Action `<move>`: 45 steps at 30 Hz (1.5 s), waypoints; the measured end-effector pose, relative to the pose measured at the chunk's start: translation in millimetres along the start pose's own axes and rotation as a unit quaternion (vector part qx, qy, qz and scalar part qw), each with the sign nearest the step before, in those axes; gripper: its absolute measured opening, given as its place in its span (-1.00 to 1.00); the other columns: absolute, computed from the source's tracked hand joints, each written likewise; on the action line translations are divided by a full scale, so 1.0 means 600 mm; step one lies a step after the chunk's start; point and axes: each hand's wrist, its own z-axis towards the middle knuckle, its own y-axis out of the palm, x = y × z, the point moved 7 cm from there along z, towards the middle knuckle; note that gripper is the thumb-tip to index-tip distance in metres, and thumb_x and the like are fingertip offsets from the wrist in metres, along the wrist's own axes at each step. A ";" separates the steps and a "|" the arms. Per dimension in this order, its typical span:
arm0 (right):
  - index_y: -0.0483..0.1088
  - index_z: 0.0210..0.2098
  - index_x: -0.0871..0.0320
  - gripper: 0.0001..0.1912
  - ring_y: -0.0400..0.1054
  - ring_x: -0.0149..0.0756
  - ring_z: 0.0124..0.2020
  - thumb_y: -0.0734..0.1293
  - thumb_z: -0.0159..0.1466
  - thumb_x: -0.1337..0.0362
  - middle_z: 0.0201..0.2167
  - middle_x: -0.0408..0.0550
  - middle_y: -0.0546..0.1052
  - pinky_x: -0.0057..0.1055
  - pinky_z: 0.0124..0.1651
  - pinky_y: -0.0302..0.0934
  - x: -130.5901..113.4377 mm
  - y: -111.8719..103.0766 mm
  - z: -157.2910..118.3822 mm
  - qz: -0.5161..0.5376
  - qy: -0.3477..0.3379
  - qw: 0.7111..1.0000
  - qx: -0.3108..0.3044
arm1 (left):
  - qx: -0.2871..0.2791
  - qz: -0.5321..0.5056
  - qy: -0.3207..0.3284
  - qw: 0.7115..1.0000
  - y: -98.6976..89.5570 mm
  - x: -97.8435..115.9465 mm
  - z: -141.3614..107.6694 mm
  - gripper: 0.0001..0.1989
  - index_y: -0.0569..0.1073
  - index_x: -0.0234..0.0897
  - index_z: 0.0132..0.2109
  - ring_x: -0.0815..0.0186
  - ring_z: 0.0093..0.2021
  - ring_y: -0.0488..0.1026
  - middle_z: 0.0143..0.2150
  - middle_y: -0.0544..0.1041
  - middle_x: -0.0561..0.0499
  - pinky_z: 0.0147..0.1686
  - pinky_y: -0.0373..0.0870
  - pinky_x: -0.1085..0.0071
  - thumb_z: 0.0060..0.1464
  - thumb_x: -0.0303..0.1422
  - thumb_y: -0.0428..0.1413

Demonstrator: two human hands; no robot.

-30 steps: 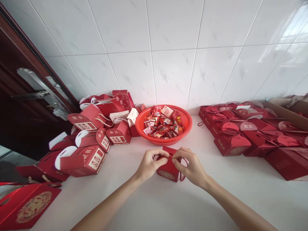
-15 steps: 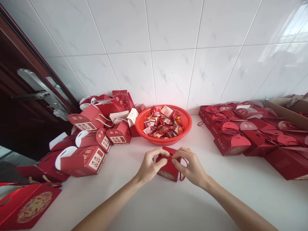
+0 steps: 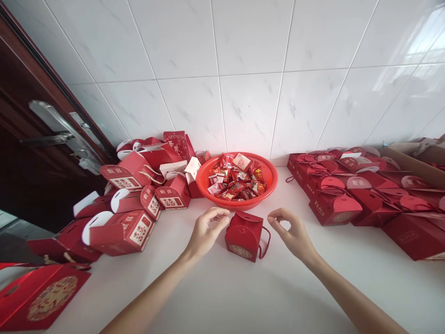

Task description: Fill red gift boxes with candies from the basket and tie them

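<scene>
A small red gift box (image 3: 241, 236) stands on the white tabletop in front of me, its curved top flaps folded shut and a gold emblem low on its front. A dark red cord (image 3: 267, 241) hangs in a loop from its right side. My left hand (image 3: 210, 229) is at the box's upper left edge, fingers curled and the tips slightly apart; I cannot tell if they touch it. Off the box's right side is my right hand (image 3: 290, 229), close to the cord, its thumb and forefinger bent with a small gap. Neither hand visibly holds anything.
Behind the box stands a red plastic basket (image 3: 273, 185) of wrapped sweets. Open red boxes (image 3: 120, 232) crowd the left side. Rows of closed red boxes (image 3: 335, 206) stand on the right, near a cardboard carton (image 3: 405, 162). A tiled wall and a dark door border the table.
Both hands have come away from the top of the gift box and moved apart, one to each side. The box's front and closed flaps are now uncovered.
</scene>
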 end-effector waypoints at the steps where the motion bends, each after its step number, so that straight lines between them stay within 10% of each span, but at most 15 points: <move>1: 0.46 -0.33 0.13 -0.63 0.45 -0.20 -0.31 0.27 0.33 -0.05 -0.31 0.01 0.60 -0.26 -0.21 0.34 0.015 0.000 -0.002 -0.008 0.023 1.000 -0.011 | 0.002 -0.010 -0.027 1.000 -0.003 -0.013 0.004 -0.69 0.59 -0.26 -0.17 0.12 -0.02 0.53 -0.10 0.63 -0.09 0.03 0.43 0.26 0.05 -0.13 0.23; 6: 0.47 -0.41 0.15 -0.42 0.37 -0.27 -0.46 0.15 0.34 -0.21 -0.47 -0.06 0.53 -0.36 -0.41 0.23 0.053 0.028 -0.024 -0.021 0.098 0.986 -0.137 | -0.065 -0.082 -0.155 0.982 0.017 -0.064 0.018 -0.46 0.54 -0.26 0.02 0.07 0.07 0.53 0.03 0.61 -0.14 0.06 0.42 0.24 0.02 0.02 0.23; 12: 0.44 -0.50 0.15 -0.51 0.31 -0.31 -0.42 0.34 0.21 -0.17 -0.51 -0.12 0.49 -0.36 -0.31 0.23 0.039 0.039 -0.030 0.104 0.154 0.960 -0.208 | -0.147 -0.084 -0.164 0.972 0.046 -0.054 0.024 -0.54 0.57 -0.25 -0.02 0.17 -0.09 0.55 -0.09 0.64 -0.06 -0.12 0.43 0.33 0.04 -0.04 0.22; 19: 0.39 -0.50 0.14 -0.62 0.32 -0.34 -0.44 0.45 0.15 -0.03 -0.52 -0.10 0.45 -0.33 -0.24 0.30 0.010 0.024 -0.015 0.353 0.216 0.894 -0.175 | -0.171 -0.049 -0.166 0.970 0.026 -0.032 0.030 -0.63 0.57 -0.32 -0.20 0.35 -0.46 0.37 -0.51 0.46 0.11 -0.41 0.25 0.44 -0.07 -0.13 0.31; 28: 0.56 -0.28 0.13 -0.73 0.40 -0.26 -0.31 0.47 0.16 0.06 -0.26 0.00 0.54 -0.22 -0.12 0.37 -0.077 -0.041 0.017 0.322 0.126 0.927 -0.147 | -0.197 -0.223 -0.174 0.939 -0.032 0.079 0.023 -0.58 0.56 -0.27 -0.01 0.27 -0.30 0.54 -0.23 0.63 -0.09 -0.24 0.45 0.34 -0.07 -0.29 0.33; 39: 0.53 -0.32 0.18 -0.64 0.38 -0.30 -0.36 0.44 0.19 -0.03 -0.37 -0.05 0.53 -0.34 -0.22 0.31 -0.141 -0.045 0.052 0.166 0.084 0.971 -0.153 | -0.238 -0.363 -0.078 0.898 0.035 0.139 0.020 -0.67 0.59 -0.24 -0.02 0.23 -0.08 0.60 -0.07 0.66 -0.04 0.09 0.43 0.21 0.04 -0.52 0.25; 45: 0.48 -0.42 0.19 -0.61 0.37 -0.34 -0.39 0.48 0.15 -0.04 -0.47 -0.12 0.48 -0.38 -0.26 0.28 -0.128 -0.013 0.056 0.187 0.086 0.958 -0.201 | -0.213 -0.302 -0.021 0.929 0.068 0.136 0.023 -0.70 0.60 -0.26 -0.05 0.10 0.12 0.52 -0.06 0.67 -0.09 0.21 0.31 0.13 0.02 -0.51 0.23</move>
